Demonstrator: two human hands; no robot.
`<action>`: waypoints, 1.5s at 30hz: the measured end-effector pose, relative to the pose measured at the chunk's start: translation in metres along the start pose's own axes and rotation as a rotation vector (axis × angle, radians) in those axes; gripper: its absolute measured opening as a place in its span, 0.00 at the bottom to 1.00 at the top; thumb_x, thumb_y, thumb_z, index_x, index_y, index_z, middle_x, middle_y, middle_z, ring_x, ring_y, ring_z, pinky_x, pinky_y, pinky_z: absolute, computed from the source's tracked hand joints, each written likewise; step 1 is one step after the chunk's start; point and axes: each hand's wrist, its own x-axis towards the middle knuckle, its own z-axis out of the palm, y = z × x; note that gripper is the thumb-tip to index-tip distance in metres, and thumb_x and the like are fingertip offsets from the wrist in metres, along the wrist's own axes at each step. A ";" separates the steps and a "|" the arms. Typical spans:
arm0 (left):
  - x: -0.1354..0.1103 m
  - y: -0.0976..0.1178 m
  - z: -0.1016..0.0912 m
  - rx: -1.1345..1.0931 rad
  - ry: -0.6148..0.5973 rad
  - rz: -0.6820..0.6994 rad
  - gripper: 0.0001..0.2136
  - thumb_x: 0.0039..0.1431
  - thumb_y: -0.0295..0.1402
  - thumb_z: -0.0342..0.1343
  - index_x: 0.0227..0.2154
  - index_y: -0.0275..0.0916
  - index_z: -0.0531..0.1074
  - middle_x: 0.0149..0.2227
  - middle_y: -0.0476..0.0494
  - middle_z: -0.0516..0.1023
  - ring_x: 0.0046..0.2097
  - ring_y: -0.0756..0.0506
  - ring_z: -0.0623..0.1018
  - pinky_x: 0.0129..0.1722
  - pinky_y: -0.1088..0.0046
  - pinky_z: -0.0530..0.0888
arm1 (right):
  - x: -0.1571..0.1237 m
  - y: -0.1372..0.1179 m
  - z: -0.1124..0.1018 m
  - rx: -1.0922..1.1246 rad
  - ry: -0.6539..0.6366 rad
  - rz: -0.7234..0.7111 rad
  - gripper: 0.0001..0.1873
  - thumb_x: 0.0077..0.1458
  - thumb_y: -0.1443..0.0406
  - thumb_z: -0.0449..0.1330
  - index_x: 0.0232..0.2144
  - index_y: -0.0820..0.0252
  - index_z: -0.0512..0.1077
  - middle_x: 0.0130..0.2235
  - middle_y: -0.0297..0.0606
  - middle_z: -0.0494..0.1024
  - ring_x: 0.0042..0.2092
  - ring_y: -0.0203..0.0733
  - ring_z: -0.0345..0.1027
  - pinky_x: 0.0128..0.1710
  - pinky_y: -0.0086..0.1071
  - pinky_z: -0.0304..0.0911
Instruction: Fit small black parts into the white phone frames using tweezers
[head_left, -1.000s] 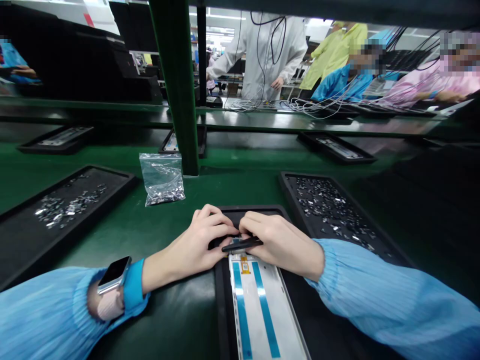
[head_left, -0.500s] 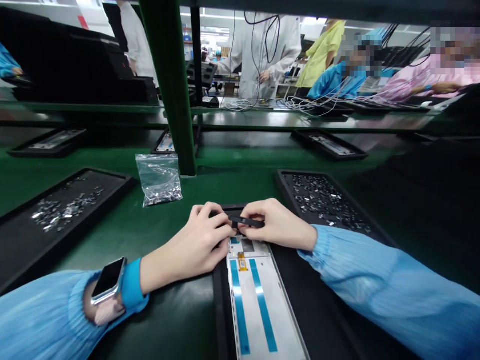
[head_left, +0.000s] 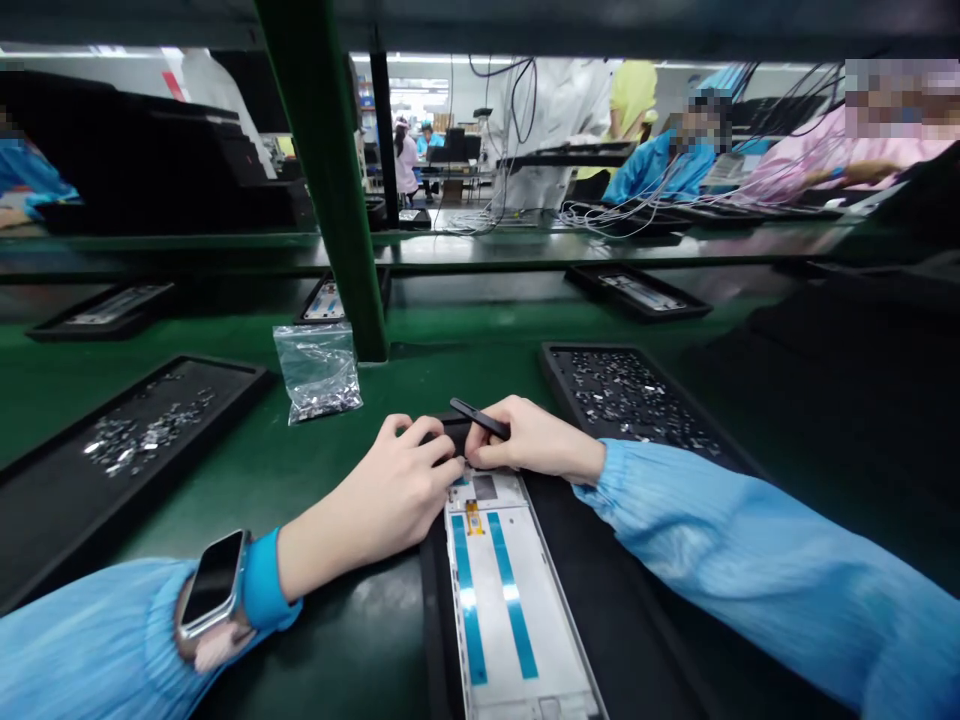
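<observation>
A white phone frame (head_left: 510, 600) with two blue strips lies in a black tray (head_left: 637, 630) in front of me. My left hand (head_left: 382, 495) rests at the frame's top left corner, fingers curled and pinched at its top edge. My right hand (head_left: 529, 440) is closed on black tweezers (head_left: 480, 419) just above the frame's top edge. The fingertips of both hands nearly meet there. What the tips pinch is hidden.
A black tray of small metal parts (head_left: 630, 395) sits to the right, another parts tray (head_left: 127, 440) to the left. A clear plastic bag of parts (head_left: 319, 370) lies beside a green post (head_left: 330, 190). More trays and other people sit beyond the shelf.
Both hands have shifted up past the frame's top edge. The tweezers have swung from lying level across the fingers to pointing up and left.
</observation>
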 end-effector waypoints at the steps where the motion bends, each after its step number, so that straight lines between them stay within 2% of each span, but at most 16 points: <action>1: -0.002 -0.002 0.002 -0.040 0.021 0.003 0.11 0.58 0.24 0.45 0.39 0.36 0.70 0.40 0.39 0.72 0.47 0.39 0.66 0.44 0.58 0.60 | 0.000 0.001 -0.002 0.038 0.000 -0.006 0.05 0.40 0.66 0.61 0.22 0.65 0.73 0.17 0.31 0.69 0.19 0.29 0.58 0.19 0.22 0.54; 3: -0.005 -0.007 0.006 -0.139 0.061 0.008 0.12 0.59 0.24 0.42 0.41 0.36 0.69 0.41 0.40 0.72 0.46 0.41 0.67 0.44 0.60 0.61 | -0.001 0.003 -0.006 0.137 0.061 -0.016 0.14 0.46 0.59 0.59 0.23 0.66 0.74 0.17 0.33 0.69 0.17 0.28 0.57 0.16 0.22 0.53; 6: -0.007 -0.010 0.008 -0.247 0.089 -0.001 0.12 0.59 0.24 0.40 0.40 0.34 0.69 0.39 0.40 0.72 0.43 0.43 0.67 0.43 0.62 0.62 | -0.004 0.002 -0.009 0.235 0.314 0.003 0.28 0.55 0.50 0.49 0.19 0.67 0.71 0.18 0.38 0.70 0.16 0.30 0.59 0.14 0.23 0.53; 8: -0.007 -0.009 0.008 -0.283 0.098 -0.016 0.12 0.59 0.23 0.41 0.39 0.34 0.68 0.38 0.41 0.72 0.43 0.44 0.68 0.43 0.62 0.63 | -0.007 0.001 -0.006 0.267 0.426 -0.021 0.31 0.56 0.47 0.46 0.17 0.66 0.68 0.20 0.39 0.70 0.17 0.31 0.62 0.15 0.24 0.57; 11: -0.006 -0.006 0.007 -0.337 0.121 -0.052 0.11 0.57 0.22 0.41 0.37 0.34 0.68 0.37 0.42 0.72 0.43 0.45 0.68 0.43 0.63 0.63 | -0.010 0.001 0.004 0.290 0.385 -0.195 0.23 0.54 0.50 0.53 0.23 0.64 0.67 0.24 0.37 0.71 0.24 0.35 0.68 0.24 0.27 0.66; 14: -0.005 -0.004 0.007 -0.382 0.143 -0.089 0.10 0.56 0.22 0.42 0.35 0.35 0.68 0.36 0.43 0.72 0.41 0.45 0.69 0.42 0.65 0.63 | -0.013 0.002 0.013 0.215 0.329 -0.315 0.14 0.51 0.56 0.59 0.29 0.62 0.67 0.29 0.36 0.72 0.31 0.37 0.71 0.30 0.28 0.68; 18: -0.005 -0.004 0.009 -0.411 0.148 -0.115 0.10 0.55 0.22 0.42 0.34 0.36 0.68 0.35 0.43 0.73 0.41 0.45 0.69 0.42 0.65 0.64 | -0.016 0.005 0.017 0.150 0.339 -0.310 0.10 0.53 0.59 0.58 0.30 0.62 0.66 0.27 0.35 0.73 0.28 0.36 0.72 0.25 0.26 0.66; 23: -0.005 -0.005 0.010 -0.435 0.151 -0.121 0.10 0.55 0.21 0.42 0.33 0.36 0.67 0.35 0.44 0.72 0.40 0.46 0.69 0.42 0.66 0.63 | -0.017 0.006 0.018 0.023 0.362 -0.367 0.06 0.55 0.64 0.56 0.29 0.61 0.65 0.26 0.33 0.73 0.27 0.35 0.71 0.24 0.24 0.65; 29: -0.005 -0.005 0.010 -0.446 0.156 -0.130 0.09 0.55 0.21 0.43 0.34 0.36 0.67 0.35 0.44 0.72 0.40 0.46 0.69 0.43 0.66 0.62 | -0.018 0.004 0.019 0.021 0.376 -0.386 0.05 0.55 0.65 0.56 0.29 0.62 0.66 0.26 0.34 0.73 0.27 0.34 0.71 0.23 0.23 0.64; 38: -0.005 -0.005 0.010 -0.451 0.137 -0.127 0.09 0.55 0.21 0.43 0.34 0.36 0.67 0.35 0.45 0.72 0.41 0.46 0.69 0.43 0.66 0.62 | -0.018 0.000 0.021 -0.256 0.430 -0.582 0.05 0.55 0.69 0.56 0.27 0.64 0.67 0.29 0.36 0.72 0.31 0.35 0.68 0.33 0.27 0.63; 45: -0.006 -0.007 0.010 -0.442 0.108 -0.107 0.13 0.58 0.23 0.43 0.43 0.38 0.66 0.42 0.44 0.72 0.45 0.45 0.68 0.45 0.65 0.62 | -0.019 -0.001 0.021 -0.059 0.505 -0.469 0.05 0.55 0.67 0.55 0.27 0.62 0.65 0.25 0.33 0.71 0.26 0.33 0.68 0.24 0.24 0.64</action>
